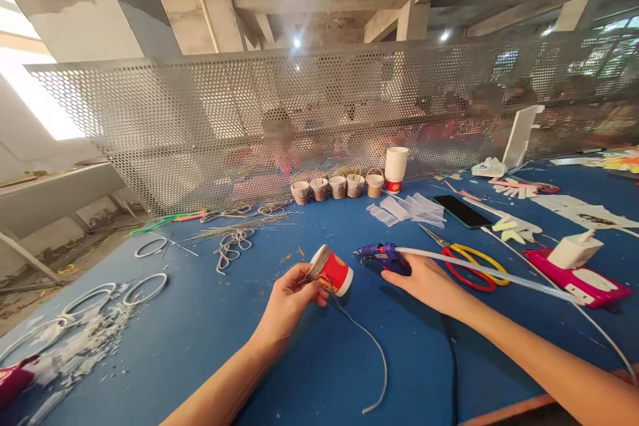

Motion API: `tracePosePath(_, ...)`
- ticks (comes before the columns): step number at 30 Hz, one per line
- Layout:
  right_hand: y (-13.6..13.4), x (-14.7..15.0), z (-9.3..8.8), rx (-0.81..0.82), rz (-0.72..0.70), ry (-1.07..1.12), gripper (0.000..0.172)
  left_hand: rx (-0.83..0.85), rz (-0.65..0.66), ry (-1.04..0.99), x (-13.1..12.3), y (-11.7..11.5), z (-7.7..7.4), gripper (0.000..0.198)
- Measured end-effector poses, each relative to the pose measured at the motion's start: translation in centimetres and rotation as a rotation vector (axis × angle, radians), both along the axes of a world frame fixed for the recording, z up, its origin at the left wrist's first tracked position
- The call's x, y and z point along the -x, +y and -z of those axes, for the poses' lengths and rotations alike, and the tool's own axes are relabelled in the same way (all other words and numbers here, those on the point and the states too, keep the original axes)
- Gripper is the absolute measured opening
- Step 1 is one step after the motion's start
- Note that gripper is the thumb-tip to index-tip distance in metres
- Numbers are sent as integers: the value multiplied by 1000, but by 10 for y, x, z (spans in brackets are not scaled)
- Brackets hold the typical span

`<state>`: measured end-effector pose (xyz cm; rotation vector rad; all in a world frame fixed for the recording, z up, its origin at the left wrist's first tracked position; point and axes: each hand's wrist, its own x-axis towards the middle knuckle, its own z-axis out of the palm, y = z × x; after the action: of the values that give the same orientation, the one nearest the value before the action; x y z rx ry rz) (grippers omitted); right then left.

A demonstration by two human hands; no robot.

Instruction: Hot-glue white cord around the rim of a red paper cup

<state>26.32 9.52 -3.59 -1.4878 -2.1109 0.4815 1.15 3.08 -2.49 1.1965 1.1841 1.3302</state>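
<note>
My left hand grips a small red paper cup tilted on its side, fingers closed around its cord-wrapped end. Grey cord covers part of the cup, and its loose tail curls down onto the blue table. On the right, my right hand is closed around a blue glue gun whose nozzle points left toward the cup, a short gap apart. A long clear glue stick sticks out of the gun's back.
Several cord-covered little baskets and a stack of paper cups line the mesh screen. Scissors, a phone, white strips and a pink power strip lie right. Cord bundles and white rings lie left.
</note>
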Motion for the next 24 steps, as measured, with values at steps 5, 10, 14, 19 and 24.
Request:
tracePosePath(5,-40,-28,-2,-72,133,-72,24,-6,-12,-29,-5,-1,0,17)
tracePosePath(10,-67,14,0,-18,-233,175,10,-13,-10,-10,-10,-5,-1,17)
tracePosePath(14,-55,68,1,405,-202,693,24,-81,-71,54,-10,-10,-3,18)
tracePosePath(19,-42,97,-8,899,-341,1199,35,-249,-140,202,-6,-10,2,9)
tracePosePath(24,-40,87,-15,695,-211,779,20,-294,-158,285,-5,-10,3,8)
